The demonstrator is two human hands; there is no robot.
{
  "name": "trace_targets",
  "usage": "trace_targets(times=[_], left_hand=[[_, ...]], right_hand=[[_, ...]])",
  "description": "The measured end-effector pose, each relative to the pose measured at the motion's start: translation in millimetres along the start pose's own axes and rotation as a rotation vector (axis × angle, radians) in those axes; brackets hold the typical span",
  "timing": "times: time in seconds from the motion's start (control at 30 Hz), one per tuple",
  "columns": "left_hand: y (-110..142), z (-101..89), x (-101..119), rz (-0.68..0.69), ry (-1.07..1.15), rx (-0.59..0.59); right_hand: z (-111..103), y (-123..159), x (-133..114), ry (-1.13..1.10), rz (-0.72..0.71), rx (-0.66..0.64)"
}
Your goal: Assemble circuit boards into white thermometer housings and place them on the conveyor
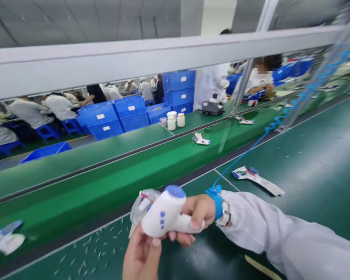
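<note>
Thermometer: we hold an infrared forehead thermometer point(163, 212) with a glossy white body, tilted with its rounded head up and its handle running toward our right wrist. It sits in both hands, just above the near edge of the worktop.
Hall: we see co-workers point(29, 112) in white coats seated beyond stacks of blue plastic crates point(177, 81).
Worktop: the green-matted worktop point(309, 155) runs along in front of us, with a green conveyor belt point(76, 194) beyond it and a grey overhead beam point(134, 62) above.
Other units: a white-and-blue unit point(258, 181) lies on the mat to our right, and another point(6, 238) lies at the far left. A smaller one point(201, 139) sits on the belt.
Right grip: our right grip point(200, 212) is closed, its fingers wrapped around the handle.
Left grip: our left grip point(141, 256) is closed from below around the lower body, thumb against the white shell.
Bag: a clear plastic bag point(142, 206) is bunched behind the thermometer, touching it.
Wrist: a blue strap point(216, 202) and a watch point(226, 213) sit on our right wrist, with a coiled blue cord point(275, 124) leading away.
Details: the head has a blue cap point(175, 191), and three small blue buttons point(162, 219) line the body.
</note>
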State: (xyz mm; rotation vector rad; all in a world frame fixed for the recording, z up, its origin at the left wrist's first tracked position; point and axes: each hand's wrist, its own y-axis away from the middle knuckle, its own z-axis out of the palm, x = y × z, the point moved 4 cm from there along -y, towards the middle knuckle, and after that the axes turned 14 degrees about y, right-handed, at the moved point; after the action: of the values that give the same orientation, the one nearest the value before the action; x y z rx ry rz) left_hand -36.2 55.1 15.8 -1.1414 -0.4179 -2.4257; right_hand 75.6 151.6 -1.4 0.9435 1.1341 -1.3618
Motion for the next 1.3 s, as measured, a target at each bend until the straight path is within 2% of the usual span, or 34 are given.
trace_targets(times=[0.07, 0.13, 0.3, 0.5, 0.6, 0.7, 0.77, 0.9, 0.93, 1.0, 1.1, 1.17, 1.2, 1.23, 1.3], left_hand=[[2, 4.1, -2, -0.024, 0.038, 0.036], [5, 7.2, -5, -0.076, 0.077, 0.002], [12, 12.3, -8, -0.166, 0.141, -0.227], [12, 15.1, -2, -0.093, 0.154, -0.441], [14, 14.4, 1, -0.037, 0.126, -0.488], [16, 12.5, 3, 0.108, -0.008, -0.455], [17, 10.4, 5, 0.272, -0.162, -0.398], [23, 14.3, 19, 0.830, -0.668, -0.391], [25, 15.9, 23, 0.933, -0.753, -0.399], [25, 17.4, 29, 1.044, -0.829, -0.403], [25, 16.8, 37, 1.107, -0.869, -0.406], [25, 14.2, 40, 1.121, -0.878, -0.401], [23, 11.7, 40, 1.086, -0.851, -0.381], [21, 8.4, 40, 1.016, -0.788, -0.351], [13, -0.3, 36, 0.757, -0.518, -0.269]], right_hand=[[8, 2, -2, -0.146, -0.097, -0.041], [15, 1, -4, -0.247, -0.177, -0.092], [28, -3, -4, -0.353, -0.289, -0.216], [35, -3, 3, -0.437, -0.365, -0.255], [38, -2, 6, -0.470, -0.384, -0.259], [42, 0, 8, -0.506, -0.384, -0.239], [46, 0, 9, -0.533, -0.378, -0.229], [51, -2, 12, -0.584, -0.365, -0.223], [52, -3, 14, -0.593, -0.364, -0.227], [54, -4, 17, -0.605, -0.363, -0.238], [56, -4, 22, -0.606, -0.353, -0.213], [56, -4, 25, -0.592, -0.335, -0.174], [56, -4, 27, -0.582, -0.324, -0.158], [56, -4, 28, -0.569, -0.312, -0.141], [57, -4, 32, -0.536, -0.288, -0.110]])
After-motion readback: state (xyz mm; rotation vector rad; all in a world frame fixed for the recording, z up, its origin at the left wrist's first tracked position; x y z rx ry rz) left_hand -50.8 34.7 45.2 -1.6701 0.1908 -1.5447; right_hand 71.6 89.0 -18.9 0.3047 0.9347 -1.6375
